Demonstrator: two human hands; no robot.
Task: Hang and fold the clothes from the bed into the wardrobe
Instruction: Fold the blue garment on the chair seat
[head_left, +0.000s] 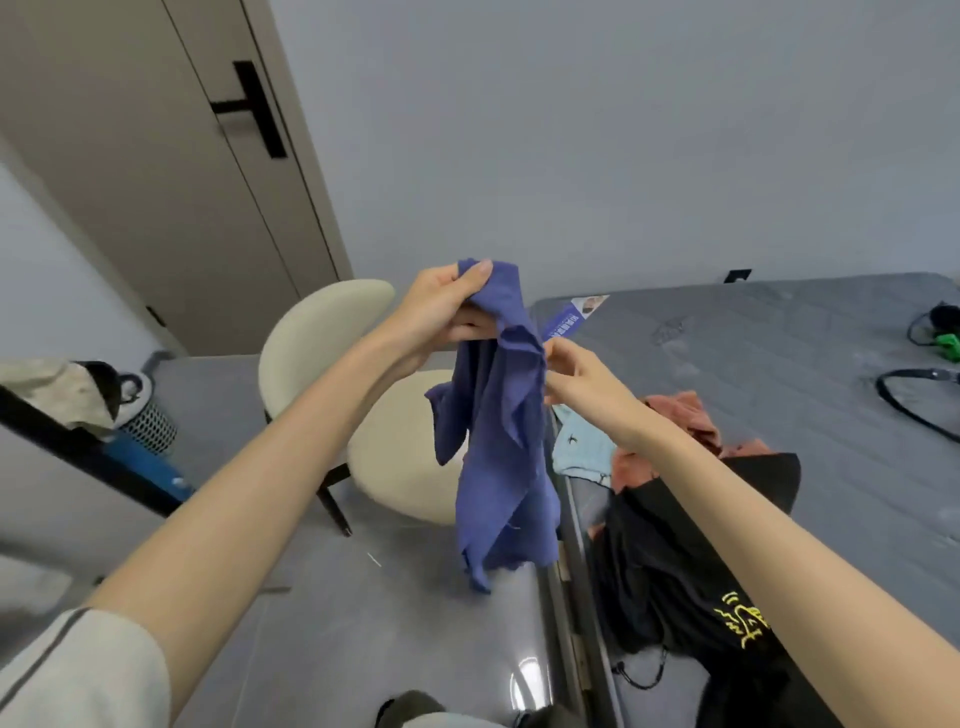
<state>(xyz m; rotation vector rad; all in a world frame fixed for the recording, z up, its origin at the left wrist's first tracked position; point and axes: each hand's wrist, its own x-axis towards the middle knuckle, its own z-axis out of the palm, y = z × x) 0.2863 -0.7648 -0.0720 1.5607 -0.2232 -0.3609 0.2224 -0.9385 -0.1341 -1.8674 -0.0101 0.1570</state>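
Note:
A blue-purple garment (496, 441) hangs in the air between the chair and the bed. My left hand (441, 312) grips its top edge, thumb over the fabric. My right hand (576, 379) pinches its right side a little lower. On the grey bed (779, 364) lie a black garment with yellow print (675, 571), a rust-orange garment (680, 415) and a light blue garment (579, 447), bunched near the bed's left edge.
A cream round chair (332, 332) stands on the grey floor behind the hanging garment. A beige door with a black handle (249, 109) is at upper left. A mesh bin (148, 421) sits at left. Black cables and a green item (945, 345) lie on the bed's far right.

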